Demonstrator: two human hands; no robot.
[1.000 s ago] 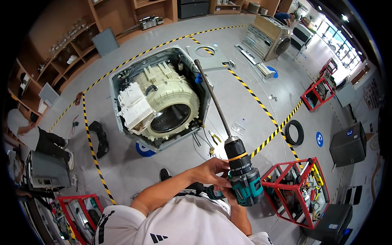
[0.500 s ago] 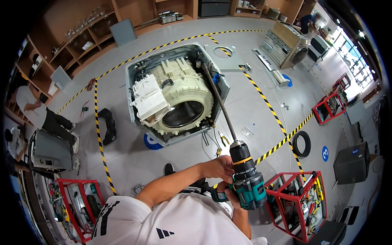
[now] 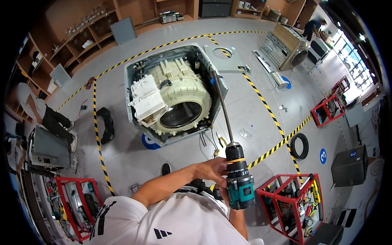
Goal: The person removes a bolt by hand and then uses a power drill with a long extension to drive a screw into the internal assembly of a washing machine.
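Note:
A green and black cordless drill (image 3: 240, 188) with a long metal bit (image 3: 223, 108) is held up in front of my chest, the bit pointing away from me and slightly left. My left hand (image 3: 212, 169) is closed against the drill's collar, its fingertips partly hidden behind the tool. My right hand (image 3: 224, 193) wraps the handle under the drill body, and most of it is hidden. Beyond the bit stands an opened washing machine (image 3: 130, 110) with its cream tub (image 3: 183, 85) exposed; the bit's tip overlaps the cabinet's right side in view.
Pliers (image 3: 221, 139) lie on the floor before the machine. Red-framed tool racks (image 3: 286, 177) stand at right and left. A black rubber ring (image 3: 300, 146) lies at right, a black curved part (image 3: 107, 125) at left. A person (image 3: 30, 102) stands at far left; another (image 3: 312, 27) bends far right.
The drill has swung slightly left and turned more upright in view, with both hands moving along. The person at left has lowered an arm.

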